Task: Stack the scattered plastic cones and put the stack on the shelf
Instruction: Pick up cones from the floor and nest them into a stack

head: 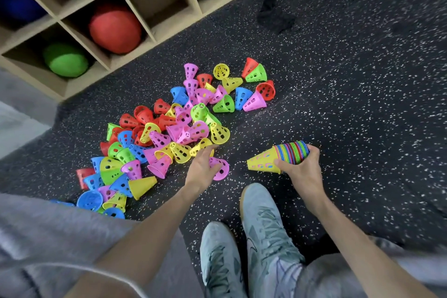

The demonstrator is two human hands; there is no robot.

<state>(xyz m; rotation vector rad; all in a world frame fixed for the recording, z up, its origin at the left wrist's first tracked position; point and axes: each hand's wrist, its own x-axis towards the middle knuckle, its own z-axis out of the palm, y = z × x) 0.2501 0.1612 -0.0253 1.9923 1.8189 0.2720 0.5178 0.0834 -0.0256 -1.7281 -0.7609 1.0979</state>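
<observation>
Dozens of loose cones (pixel 169 128) litter the frame's centre; the left hand (pixel 202 164) curls round a pink cone (pixel 221 169), the right hand (pixel 301 168) grips the stack (pixel 278 158) at lower right.

Even bright light, soft shadows, blurred warped edges.

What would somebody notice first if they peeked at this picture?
The big heap of bright perforated plastic cones scattered on the black speckled rubber floor, just before the wooden cubby shelf. Next, the right hand gripping a rainbow-rimmed stack of nested cones tipped sideways, while the left hand takes hold of a single pink cone.
</observation>
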